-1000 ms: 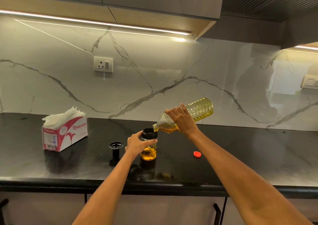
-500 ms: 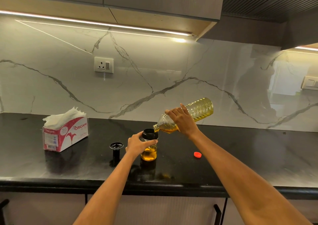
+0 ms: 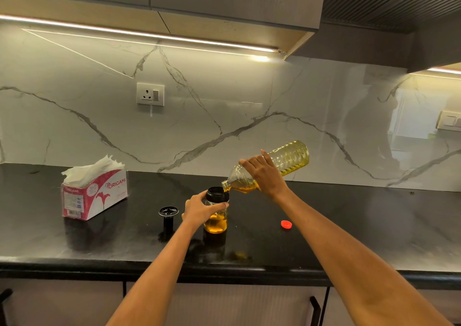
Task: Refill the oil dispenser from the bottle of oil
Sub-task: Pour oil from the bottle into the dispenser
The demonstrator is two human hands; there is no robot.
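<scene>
Two hands' fingers [image 3: 245,162] around bottle [image 3: 287,158], dispenser [image 3: 216,216].

— Clear ribbed plastic on the oil bottle [image 3: 287,160], glossy. Glass-clear dispenser [image 3: 216,216] with shiny black collar.

— Polished black stone for the counter [image 3: 349,226], mirror-like. Glossy veined marble backsplash [image 3: 224,96]; printed card tissue box [image 3: 96,196], soft paper.

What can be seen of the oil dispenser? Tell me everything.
The oil dispenser is a small clear jar, glass by the look of it, with a wide black collar and an open mouth. It stands upright on the black countertop, amber oil filling its lower part. The left hand grips its side, and the tilted oil bottle has its neck at the collar's rim.
</scene>
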